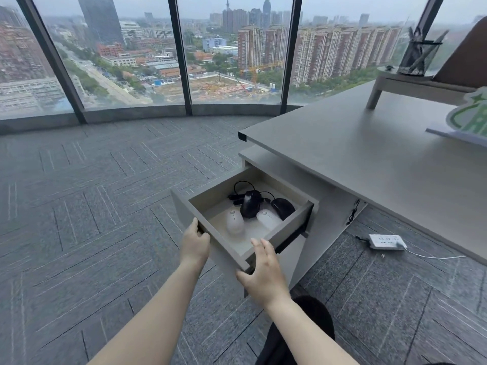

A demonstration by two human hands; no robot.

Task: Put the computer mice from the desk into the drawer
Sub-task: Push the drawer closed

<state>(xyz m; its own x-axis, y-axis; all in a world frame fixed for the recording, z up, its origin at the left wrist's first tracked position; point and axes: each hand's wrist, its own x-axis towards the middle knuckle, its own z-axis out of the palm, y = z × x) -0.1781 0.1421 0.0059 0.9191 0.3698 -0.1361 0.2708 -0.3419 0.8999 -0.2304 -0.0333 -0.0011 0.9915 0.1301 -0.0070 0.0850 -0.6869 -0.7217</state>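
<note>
The grey drawer (287, 229) stands pulled out under the desk (355, 154). Inside lie two white mice (234, 222) (268, 218) at the front and two black wired mice (250, 204) (283, 208) behind them, cables coiled at the back. My left hand (194, 243) rests on the drawer's front panel near its left corner, fingers curled over the edge. My right hand (263, 275) touches the front panel near its right corner, thumb below and fingers spread on top. Neither hand holds a mouse.
A white power strip (386, 241) with a cable lies on the carpet to the right. On the desk stand a monitor riser (411, 83) with a pen cup (419, 57) and a green-and-white sign (471, 117). Floor-to-ceiling windows are ahead. My dark-clothed knee (313, 312) is below the drawer.
</note>
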